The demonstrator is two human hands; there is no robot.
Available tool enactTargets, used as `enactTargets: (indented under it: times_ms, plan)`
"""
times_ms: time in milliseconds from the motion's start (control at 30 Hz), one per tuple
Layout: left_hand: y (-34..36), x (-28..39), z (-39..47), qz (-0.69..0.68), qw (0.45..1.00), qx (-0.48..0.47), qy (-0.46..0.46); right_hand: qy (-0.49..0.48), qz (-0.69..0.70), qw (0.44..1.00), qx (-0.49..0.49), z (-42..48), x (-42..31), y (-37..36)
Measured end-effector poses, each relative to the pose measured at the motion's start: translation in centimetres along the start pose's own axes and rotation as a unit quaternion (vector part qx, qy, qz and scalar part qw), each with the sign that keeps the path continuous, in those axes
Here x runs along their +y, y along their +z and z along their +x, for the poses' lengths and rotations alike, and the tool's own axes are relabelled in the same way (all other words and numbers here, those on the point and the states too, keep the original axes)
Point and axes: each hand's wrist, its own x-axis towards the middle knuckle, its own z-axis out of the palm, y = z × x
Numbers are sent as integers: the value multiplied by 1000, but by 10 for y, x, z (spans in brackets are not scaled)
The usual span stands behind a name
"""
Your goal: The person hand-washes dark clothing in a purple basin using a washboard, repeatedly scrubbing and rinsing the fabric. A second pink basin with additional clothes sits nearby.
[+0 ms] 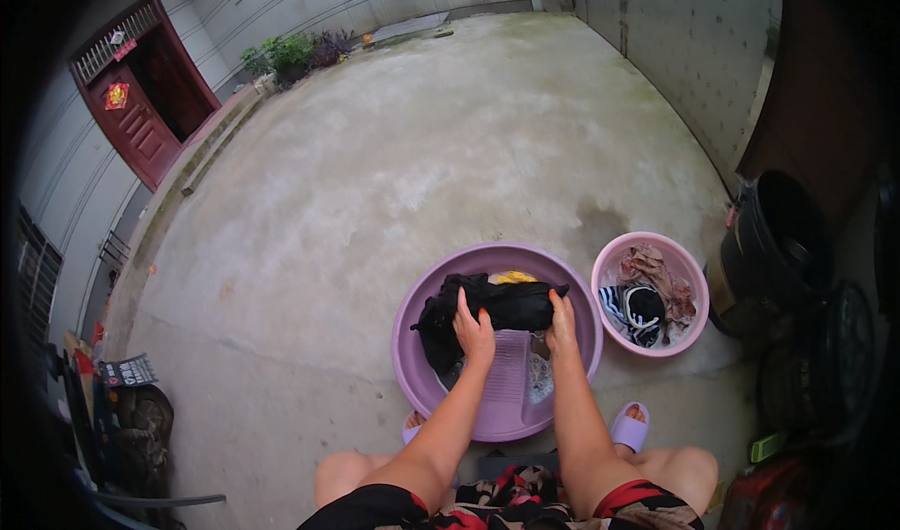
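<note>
A wet black garment lies across the top of the ribbed washboard built into a purple plastic basin. My right hand grips the garment's right end, thumb on top. On its left part rests my left hand, fingers spread and pointing away from me; whether it grips the cloth is hard to tell. More black cloth hangs down into the left side of the basin. A yellow cloth shows behind the garment. Sudsy water stands to the right of the washboard.
A pink basin of patterned clothes touches or nearly touches the purple basin's right side. Dark buckets stand farther right. At far left is a parked vehicle's wheel. Concrete ground stretches ahead towards a red door.
</note>
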Motion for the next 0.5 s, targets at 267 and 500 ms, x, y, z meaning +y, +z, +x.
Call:
enactTargets:
  times_ms: [267,500]
  plan:
    - [57,-121,-11,-460,659,-244,-542,-200,-520,830,12,-73,40,34]
    - [39,-156,-14,-479,753,-205,-401,-312,-505,800,-88,-118,56,78]
